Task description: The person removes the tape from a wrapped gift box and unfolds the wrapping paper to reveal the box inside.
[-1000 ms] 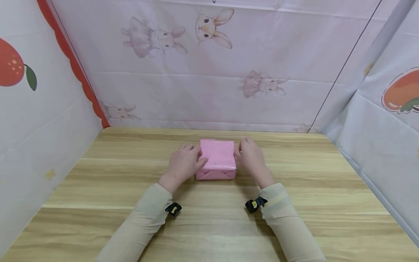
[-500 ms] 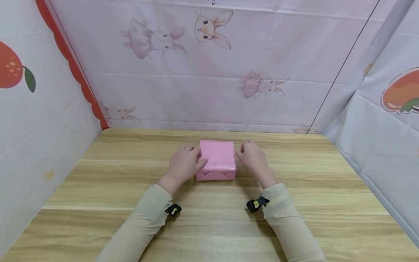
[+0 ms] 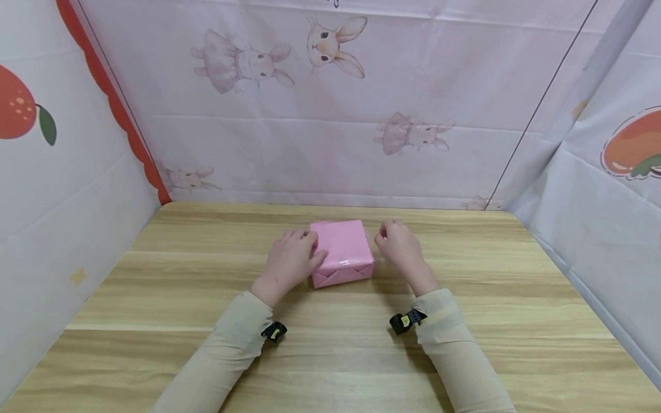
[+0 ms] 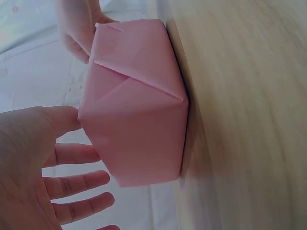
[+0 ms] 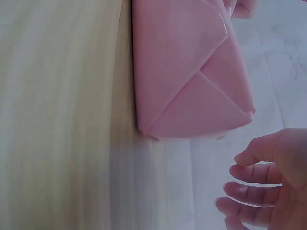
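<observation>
One pink wrapped box between two hands

A single box (image 3: 342,246) sits just below the centre of the head view, flat on the wood-grained table (image 3: 330,367) and turned slightly, so that its near edge slants up toward the right. Its wrapping is plain pink with a soft sheen; the near end shows flaps folded into triangles, and a small glossy strip lies over the upper near edge. The left wrist view shows crossing folds on one end face beside a smooth neighbouring face.

Hands number two. The left hand (image 3: 288,258), left of centre, touches the box's left side with the thumb; its fingers are extended and spread, though how firmly they press is hard to judge. The right hand (image 3: 401,246), right of centre, is near the box but apart from it, its fingers loosely bent, slightly separated and holding nothing.

Also counted: two beige sleeves (image 3: 219,350) in the lower frame, two black wrist devices (image 3: 274,331), and two printed fruits (image 3: 18,103), one at each side edge.
</observation>
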{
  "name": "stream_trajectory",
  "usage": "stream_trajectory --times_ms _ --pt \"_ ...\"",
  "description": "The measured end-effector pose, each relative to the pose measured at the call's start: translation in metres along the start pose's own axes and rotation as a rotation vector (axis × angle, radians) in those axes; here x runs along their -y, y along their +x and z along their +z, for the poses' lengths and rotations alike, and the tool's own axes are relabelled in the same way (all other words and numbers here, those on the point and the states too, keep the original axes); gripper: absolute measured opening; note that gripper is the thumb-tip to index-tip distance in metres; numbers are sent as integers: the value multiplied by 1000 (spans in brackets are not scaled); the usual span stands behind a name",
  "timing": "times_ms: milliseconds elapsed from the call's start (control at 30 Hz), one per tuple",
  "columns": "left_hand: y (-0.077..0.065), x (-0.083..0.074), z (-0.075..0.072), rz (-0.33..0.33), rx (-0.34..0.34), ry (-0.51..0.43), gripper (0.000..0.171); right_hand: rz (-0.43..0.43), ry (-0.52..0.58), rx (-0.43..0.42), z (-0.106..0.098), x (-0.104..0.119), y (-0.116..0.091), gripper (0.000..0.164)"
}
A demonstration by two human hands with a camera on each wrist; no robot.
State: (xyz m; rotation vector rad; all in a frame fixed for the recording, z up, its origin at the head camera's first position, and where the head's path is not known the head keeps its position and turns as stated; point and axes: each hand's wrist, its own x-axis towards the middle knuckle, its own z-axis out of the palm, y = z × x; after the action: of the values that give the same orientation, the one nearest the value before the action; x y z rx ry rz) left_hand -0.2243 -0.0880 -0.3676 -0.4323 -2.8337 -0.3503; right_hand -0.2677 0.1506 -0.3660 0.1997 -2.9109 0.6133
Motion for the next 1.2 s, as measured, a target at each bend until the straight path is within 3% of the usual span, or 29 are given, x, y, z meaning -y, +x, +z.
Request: stream_trajectory --times_ms 367,800,1200 --pt "-2 -4 -1 21 -17 48 31 -11 -22 -2 2 -1 0 17" --pt "-1 -8 -2 48 -41 13 32 -12 -14 -11 2 1 0 18" --pt "-3 -7 -1 1 -35 49 28 -17 -18 -23 2 2 -1 18"
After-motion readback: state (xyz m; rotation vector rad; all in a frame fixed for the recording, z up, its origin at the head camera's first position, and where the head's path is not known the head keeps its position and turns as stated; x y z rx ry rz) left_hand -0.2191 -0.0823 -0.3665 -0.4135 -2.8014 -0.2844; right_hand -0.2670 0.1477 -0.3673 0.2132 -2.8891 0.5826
